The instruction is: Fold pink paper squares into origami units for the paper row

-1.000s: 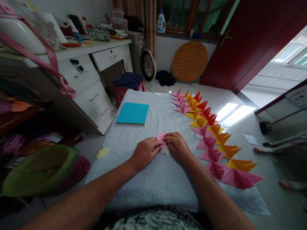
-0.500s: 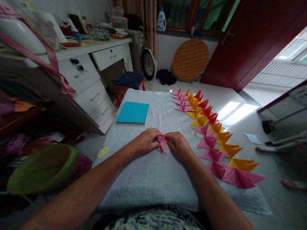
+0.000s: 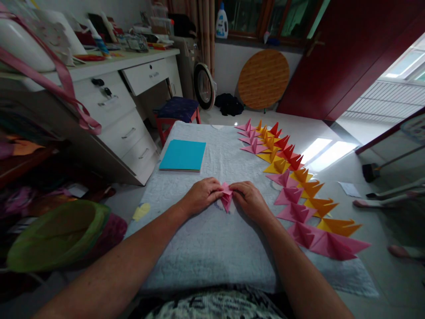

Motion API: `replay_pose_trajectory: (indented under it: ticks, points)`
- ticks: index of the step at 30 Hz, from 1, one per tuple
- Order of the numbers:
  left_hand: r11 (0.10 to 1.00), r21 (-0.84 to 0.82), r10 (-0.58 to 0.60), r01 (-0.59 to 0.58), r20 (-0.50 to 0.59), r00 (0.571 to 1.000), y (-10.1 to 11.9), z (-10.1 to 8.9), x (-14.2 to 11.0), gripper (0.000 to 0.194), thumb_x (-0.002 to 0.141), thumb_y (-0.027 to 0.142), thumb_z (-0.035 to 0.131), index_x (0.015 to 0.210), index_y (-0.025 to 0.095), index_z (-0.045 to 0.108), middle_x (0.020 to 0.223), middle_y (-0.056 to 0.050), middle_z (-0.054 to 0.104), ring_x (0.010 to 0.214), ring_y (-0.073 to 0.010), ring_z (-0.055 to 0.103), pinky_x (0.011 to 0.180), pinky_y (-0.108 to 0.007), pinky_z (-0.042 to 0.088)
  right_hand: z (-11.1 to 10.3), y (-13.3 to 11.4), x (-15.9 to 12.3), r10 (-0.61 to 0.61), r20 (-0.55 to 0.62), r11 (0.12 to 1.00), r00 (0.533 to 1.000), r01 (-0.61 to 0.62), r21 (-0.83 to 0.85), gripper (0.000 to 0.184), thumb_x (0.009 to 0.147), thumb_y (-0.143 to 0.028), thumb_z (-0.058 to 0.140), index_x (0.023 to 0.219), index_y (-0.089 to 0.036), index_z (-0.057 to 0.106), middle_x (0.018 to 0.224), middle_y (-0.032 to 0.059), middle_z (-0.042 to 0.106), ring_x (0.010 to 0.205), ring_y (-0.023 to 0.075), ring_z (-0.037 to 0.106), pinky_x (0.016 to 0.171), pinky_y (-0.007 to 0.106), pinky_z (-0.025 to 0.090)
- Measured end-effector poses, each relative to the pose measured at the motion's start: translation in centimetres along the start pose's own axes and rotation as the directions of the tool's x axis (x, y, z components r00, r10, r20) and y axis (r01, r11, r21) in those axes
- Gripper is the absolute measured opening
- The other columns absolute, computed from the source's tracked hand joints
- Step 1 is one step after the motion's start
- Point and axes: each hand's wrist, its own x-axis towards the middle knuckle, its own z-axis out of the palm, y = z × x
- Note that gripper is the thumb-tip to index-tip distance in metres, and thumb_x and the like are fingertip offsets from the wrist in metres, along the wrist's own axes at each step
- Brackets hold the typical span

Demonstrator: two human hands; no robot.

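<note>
A small folded piece of pink origami paper [image 3: 226, 199] is held just above the cloth, its point toward me. My left hand [image 3: 205, 194] pinches its left side between thumb and fingers. On the opposite side, my right hand [image 3: 248, 198] grips the paper's right edge, with the fingertips closed. Several folded paper cranes [image 3: 292, 196] in pink, yellow-orange and red stand in rows along the right of the table. Beyond my left hand lies a stack of blue paper squares [image 3: 184, 155].
The table wears a light grey cloth [image 3: 186, 248]. Left of it are a white drawer desk [image 3: 128, 133] and a green-lined bin [image 3: 56, 235]. A stool [image 3: 177, 110] stands behind the table, near an open washing machine [image 3: 203, 86]. A broom [image 3: 370, 172] lies at right.
The pink paper has been turned or opened slightly between my fingers, so its folded layers show more. Both hands stay in nearly the same place. The view has shifted a little.
</note>
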Motion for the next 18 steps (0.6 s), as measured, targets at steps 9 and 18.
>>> replay_pose_trajectory:
  ticks: [9, 18]
  points:
    - [0.999, -0.021, 0.027, -0.026, 0.023, 0.999, -0.05, -0.48, 0.01, 0.020, 0.094, 0.024, 0.058, 0.097, 0.018, 0.076, 0.100, -0.008, 0.070, 0.096, -0.0201, 0.064, 0.089, -0.032, 0.049, -0.37, -0.33, 0.05, -0.031, 0.024, 0.999, 0.999, 0.031, 0.028, 0.026, 0.084, -0.011, 0.054, 0.097, -0.020, 0.075, 0.106, 0.0090, 0.076, 0.100, 0.0238, 0.068, 0.096, 0.041, 0.047]
    - [0.999, 0.026, -0.035, 0.034, 0.017, 0.999, 0.43, -0.22, 0.07, 0.016, 0.093, 0.025, 0.060, 0.092, 0.017, 0.075, 0.093, -0.005, 0.066, 0.089, -0.0178, 0.061, 0.083, -0.029, 0.047, 0.47, 0.13, 0.37, -0.009, 0.009, 0.999, 1.000, 0.009, -0.041, 0.019, 0.091, -0.014, 0.056, 0.092, -0.019, 0.074, 0.101, 0.0084, 0.074, 0.097, 0.0210, 0.064, 0.092, 0.037, 0.044]
